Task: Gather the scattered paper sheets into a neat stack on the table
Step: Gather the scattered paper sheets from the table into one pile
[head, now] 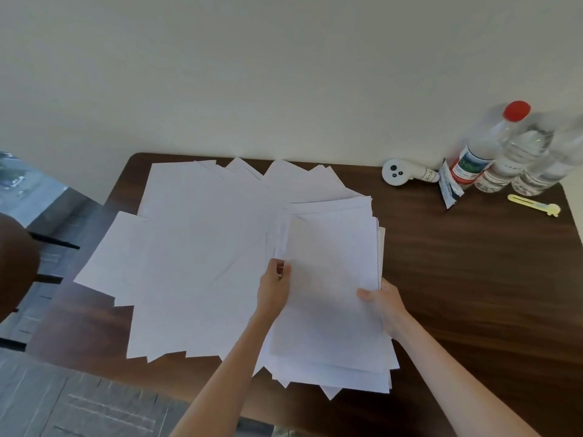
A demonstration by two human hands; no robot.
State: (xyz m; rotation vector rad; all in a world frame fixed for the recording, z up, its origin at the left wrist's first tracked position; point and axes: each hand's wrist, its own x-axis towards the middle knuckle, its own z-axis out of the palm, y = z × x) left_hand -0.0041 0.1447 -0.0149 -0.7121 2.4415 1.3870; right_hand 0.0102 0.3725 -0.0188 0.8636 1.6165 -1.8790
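Note:
Many white paper sheets (195, 247) lie spread and overlapping over the left and middle of a dark brown wooden table (473, 279). To their right sits a rough pile of sheets (334, 279) with uneven edges. My left hand (274, 288) pinches the left edge of the pile's top sheets. My right hand (383, 305) grips the pile's right edge, thumb on top and fingers under the paper.
At the table's back right stand three clear water bottles (511, 156), one with a red cap. Beside them lie a white round device (396, 171), a small packet (449, 187) and a yellow utility knife (534, 205). A wall runs behind the table; a chair (15, 263) stands left.

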